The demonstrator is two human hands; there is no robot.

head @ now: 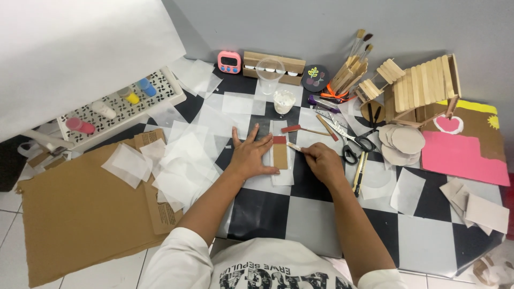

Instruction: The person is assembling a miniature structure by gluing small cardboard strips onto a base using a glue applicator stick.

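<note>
On the bench (321,214) | my left hand (250,156) flat, pinning brown card (280,155) | right hand (323,160) fingers pinch brush (294,146), painting its red end | next: steady strokes.

floor: black-and-white checkered mat (267,208) | left: big brown cardboard sheet (75,208), loose translucent paper squares (182,160) | far right: scissors (353,145), popsicle-stick house (420,88), pink paper (460,158)

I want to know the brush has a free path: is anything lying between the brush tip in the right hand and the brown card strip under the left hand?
Nothing visible does. The right hand holds the brush with its tip at the right edge of the card strip, which the left hand flanks on its left.
</note>
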